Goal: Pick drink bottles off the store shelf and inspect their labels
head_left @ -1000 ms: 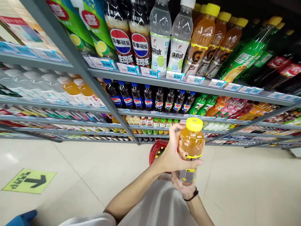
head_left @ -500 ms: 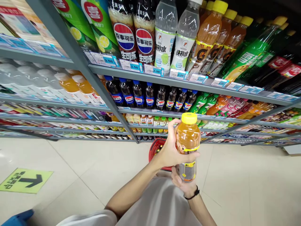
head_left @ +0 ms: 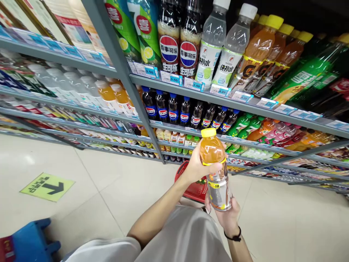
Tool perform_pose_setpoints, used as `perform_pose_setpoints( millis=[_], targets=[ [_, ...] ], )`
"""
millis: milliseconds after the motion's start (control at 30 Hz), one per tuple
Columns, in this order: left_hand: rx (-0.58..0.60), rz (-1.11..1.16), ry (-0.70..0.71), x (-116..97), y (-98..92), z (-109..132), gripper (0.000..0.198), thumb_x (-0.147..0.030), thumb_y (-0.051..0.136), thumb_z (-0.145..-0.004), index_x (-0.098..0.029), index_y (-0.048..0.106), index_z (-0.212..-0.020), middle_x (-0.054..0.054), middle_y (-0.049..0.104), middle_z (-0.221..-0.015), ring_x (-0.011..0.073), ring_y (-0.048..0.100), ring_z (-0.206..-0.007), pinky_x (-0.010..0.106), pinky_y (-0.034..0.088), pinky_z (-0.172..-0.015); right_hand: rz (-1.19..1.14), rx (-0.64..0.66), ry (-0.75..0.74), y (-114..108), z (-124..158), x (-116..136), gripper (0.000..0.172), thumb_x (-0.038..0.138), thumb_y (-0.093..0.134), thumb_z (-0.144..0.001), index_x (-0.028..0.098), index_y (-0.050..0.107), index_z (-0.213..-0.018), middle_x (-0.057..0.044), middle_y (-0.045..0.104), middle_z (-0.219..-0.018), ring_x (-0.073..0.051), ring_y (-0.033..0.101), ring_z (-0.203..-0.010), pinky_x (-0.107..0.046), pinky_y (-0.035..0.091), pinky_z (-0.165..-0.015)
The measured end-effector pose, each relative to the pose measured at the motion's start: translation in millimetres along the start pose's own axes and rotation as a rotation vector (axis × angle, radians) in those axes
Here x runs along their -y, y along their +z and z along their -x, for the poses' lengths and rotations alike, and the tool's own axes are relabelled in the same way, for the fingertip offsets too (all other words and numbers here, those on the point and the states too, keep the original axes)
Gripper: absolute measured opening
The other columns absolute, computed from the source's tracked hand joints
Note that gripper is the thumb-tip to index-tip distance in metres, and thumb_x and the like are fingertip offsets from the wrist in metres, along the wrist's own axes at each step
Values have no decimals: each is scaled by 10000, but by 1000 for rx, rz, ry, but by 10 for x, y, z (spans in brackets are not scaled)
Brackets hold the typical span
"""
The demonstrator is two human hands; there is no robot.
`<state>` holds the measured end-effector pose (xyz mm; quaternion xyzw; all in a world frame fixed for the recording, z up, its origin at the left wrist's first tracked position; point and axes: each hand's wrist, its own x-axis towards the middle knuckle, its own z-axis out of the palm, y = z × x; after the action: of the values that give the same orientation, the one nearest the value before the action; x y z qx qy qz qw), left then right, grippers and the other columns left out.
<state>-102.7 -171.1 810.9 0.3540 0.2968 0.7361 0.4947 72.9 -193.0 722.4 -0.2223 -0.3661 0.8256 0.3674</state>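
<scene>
Tall grey shelves [head_left: 174,90] of bottled drinks run along this aisle, above a pale tiled floor [head_left: 92,167] where a yellow-green arrow sign [head_left: 46,186] lies, and a red basket [head_left: 195,190] sits in front of the lowest shelf. From where I stand, the thing that matters is the amber drink bottle [head_left: 214,154], raised in front of the person's body, well clear of the shelves and leaning a little, its yellow cap [head_left: 208,133] on and turned towards the shelves. The left hand [head_left: 195,167] is curled round its upper part, thumb laid across the front under the shoulder; the fingers behind are hidden. The right hand [head_left: 229,216] is cupped about the base, partly open, with the bottle's foot resting between thumb and fingers. It looks full, so I'd expect a fair weight for its size, most of it down in the body. The clear wall is likely thin plastic, firm while sealed yet giving a little if squeezed, and hardly fragile. The smooth label [head_left: 219,194] could slide under a damp palm. To my eye the best hold is round the body just below the shoulder, with a palm beneath; the cap alone would make a poor, swinging grip.
</scene>
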Motion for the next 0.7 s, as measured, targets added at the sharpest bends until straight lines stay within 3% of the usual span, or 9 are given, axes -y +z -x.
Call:
perform_pose_setpoints(
  millis=[100, 167, 267, 400, 533, 700],
  targets=[
    [15, 7, 17, 8, -46, 0, 676, -322, 942, -729, -167, 572, -1273, 167, 678, -1313, 247, 751, -1027, 358, 617, -940, 105, -54, -54, -170, 49, -82, 694, 799, 735, -801, 247, 759, -1221, -87, 762, -916, -250, 685, -706, -368, 570, -616],
    [17, 36, 20, 20, -75, 1, 705, -328, 931, -740, -174, 562, -1321, 179, 683, -1320, 266, 760, -1027, 379, 622, -932, 198, -155, -137, -313, 100, -137, 697, 722, 802, -792, 266, 721, -1313, -109, 780, -1123, -288, 748, -901, -424, 620, -769],
    [8, 120, -16, 21, -87, 6, 798, -386, 936, -717, -184, 554, -1387, 184, 700, -1303, 292, 765, -1023, 419, 628, -929, 426, -271, -330, -440, 163, -174, 716, 561, 872, -788, 254, 672, -1403, -142, 727, -1343, -319, 740, -1138, -440, 618, -929],
    [-29, 245, -28, 17, -80, 24, 872, -477, 922, -702, -204, 559, -1446, 153, 722, -1268, 281, 760, -999, 447, 628, -956, 716, -286, -576, -304, 172, -170, 735, 352, 896, -790, 199, 638, -1461, -185, 692, -1382, -329, 724, -1199, -401, 632, -941],
    [-72, 354, -35, 51, -108, 45, 830, -474, 897, -734, -225, 579, -1459, 78, 741, -1131, 212, 742, -938, 382, 638, -924, 970, -367, -827, -103, 145, -168, 910, 274, 909, -795, 199, 502, -1606, -205, 645, -1415, -340, 713, -1191, -453, 664, -904],
    [-108, 436, -80, 57, -119, 41, 821, -571, 887, -728, -204, 620, -1411, 60, 721, -1078, 198, 731, -891, 375, 639, -905, 1382, -263, -1152, -179, 130, -13, 1006, 182, 910, -788, 196, 421, -1667, -207, 638, -1323, -368, 682, -1137, -535, 653, -879]
  ],
)
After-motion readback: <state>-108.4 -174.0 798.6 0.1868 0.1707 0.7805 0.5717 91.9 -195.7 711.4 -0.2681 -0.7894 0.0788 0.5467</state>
